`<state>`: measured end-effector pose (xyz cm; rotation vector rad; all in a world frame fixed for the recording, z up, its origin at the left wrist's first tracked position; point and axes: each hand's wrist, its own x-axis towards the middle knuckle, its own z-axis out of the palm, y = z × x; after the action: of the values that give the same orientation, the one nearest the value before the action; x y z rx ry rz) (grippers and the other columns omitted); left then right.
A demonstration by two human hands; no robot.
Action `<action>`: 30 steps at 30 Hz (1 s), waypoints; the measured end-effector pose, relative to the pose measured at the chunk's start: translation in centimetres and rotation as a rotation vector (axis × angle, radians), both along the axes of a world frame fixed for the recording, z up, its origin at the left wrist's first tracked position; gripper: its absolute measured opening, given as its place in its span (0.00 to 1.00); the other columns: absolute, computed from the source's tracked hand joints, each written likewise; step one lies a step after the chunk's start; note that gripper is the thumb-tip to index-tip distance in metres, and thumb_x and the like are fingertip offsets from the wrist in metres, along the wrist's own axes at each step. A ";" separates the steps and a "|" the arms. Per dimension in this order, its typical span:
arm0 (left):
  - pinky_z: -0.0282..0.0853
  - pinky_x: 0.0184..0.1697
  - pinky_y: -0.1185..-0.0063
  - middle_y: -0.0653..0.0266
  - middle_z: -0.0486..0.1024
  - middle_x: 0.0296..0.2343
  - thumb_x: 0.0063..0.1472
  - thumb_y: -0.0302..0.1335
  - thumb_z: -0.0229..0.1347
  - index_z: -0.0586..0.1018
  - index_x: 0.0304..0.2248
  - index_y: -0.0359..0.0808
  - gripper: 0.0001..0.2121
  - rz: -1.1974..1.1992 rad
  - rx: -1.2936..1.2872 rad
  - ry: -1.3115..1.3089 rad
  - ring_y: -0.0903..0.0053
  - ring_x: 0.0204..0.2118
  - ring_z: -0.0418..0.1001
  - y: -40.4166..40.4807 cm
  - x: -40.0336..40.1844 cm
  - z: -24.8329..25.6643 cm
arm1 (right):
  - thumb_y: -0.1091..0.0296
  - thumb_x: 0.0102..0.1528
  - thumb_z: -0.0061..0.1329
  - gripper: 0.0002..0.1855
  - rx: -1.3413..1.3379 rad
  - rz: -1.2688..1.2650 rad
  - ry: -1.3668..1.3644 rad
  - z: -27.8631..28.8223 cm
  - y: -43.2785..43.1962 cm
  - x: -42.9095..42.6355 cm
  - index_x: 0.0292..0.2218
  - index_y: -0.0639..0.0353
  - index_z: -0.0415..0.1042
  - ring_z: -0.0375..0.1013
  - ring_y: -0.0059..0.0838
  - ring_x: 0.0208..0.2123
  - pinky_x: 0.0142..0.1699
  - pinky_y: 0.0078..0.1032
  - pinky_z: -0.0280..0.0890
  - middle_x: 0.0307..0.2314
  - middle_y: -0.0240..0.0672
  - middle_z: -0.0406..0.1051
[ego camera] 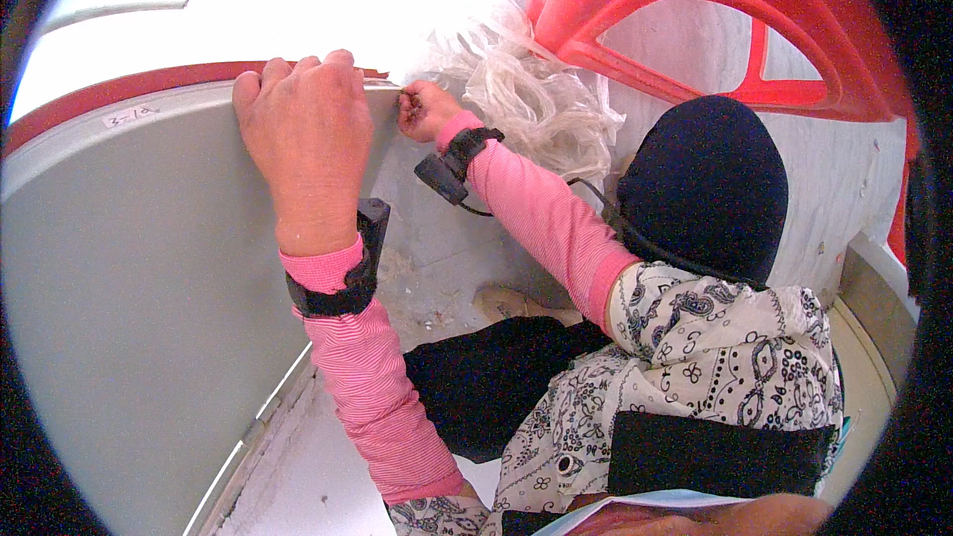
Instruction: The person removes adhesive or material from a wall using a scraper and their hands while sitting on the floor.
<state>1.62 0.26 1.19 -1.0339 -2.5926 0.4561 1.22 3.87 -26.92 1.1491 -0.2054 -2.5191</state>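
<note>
A grey panel (141, 238) with a pale rim stands before me on the left. Along its top runs a dark red strip (112, 84), whose ragged end lies just past my left hand. My left hand (309, 123) is hooked over this top edge, knuckles up, with the fingertips hidden behind it. At the panel's far right corner is my right hand (426, 112), its fingers curled in around a small dark brown clump that is too blurred to name. A paper label (130, 116) with handwriting sticks to the rim.
Crumpled clear plastic bags (521, 89) lie just beyond my right hand. A red plastic stool (715, 45) stands at the upper right. Black devices are strapped to both wrists, and a cable (592, 190) trails from the right one. Beyond the panel, glare washes out a white surface (313, 0).
</note>
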 end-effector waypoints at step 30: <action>0.59 0.38 0.74 0.66 0.76 0.21 0.55 0.31 0.54 0.79 0.24 0.41 0.06 0.001 0.005 -0.006 0.72 0.30 0.73 0.1 0.0 -0.1 | 0.68 0.55 0.44 0.10 0.058 0.028 -0.090 0.1 -0.1 -0.8 0.22 0.53 0.63 0.62 0.18 0.16 0.22 0.17 0.59 0.14 0.23 0.63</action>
<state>1.60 0.39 1.06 -1.0337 -2.5989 0.4468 0.47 3.73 -26.87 1.2809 -0.1387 -2.4661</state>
